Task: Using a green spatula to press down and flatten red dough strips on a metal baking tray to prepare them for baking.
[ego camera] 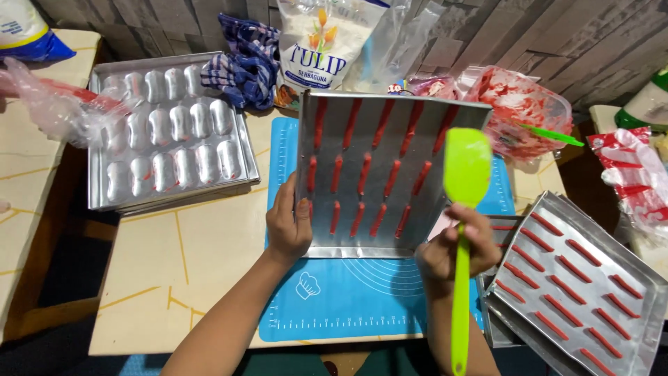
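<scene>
The baking tray stands tilted up on its near edge over the blue silicone mat, near the middle of the counter. Three rows of piped red batter strips cling to its face; the rows look full, so piping on this tray appears finished. The left hand is closed on the tray's left rim and props it up. The right hand is wrapped around the handle of a lime-green spatula, whose blade sits in front of the tray's right side.

A second tray of red strips lies flat at the counter's right edge, also filled, resting on another tray underneath. By judgement, two trays are piped and none shows any sign of baking.

Toward the far left corner, a stack of oval-cavity mould pans lies unfilled, with a crumpled clear plastic bag at its left. Along the far edge are a blue checked cloth, a flour bag and a clear container smeared with red batter, a green stick resting in it. The container sits just behind the raised tray, crowding its far side.
</scene>
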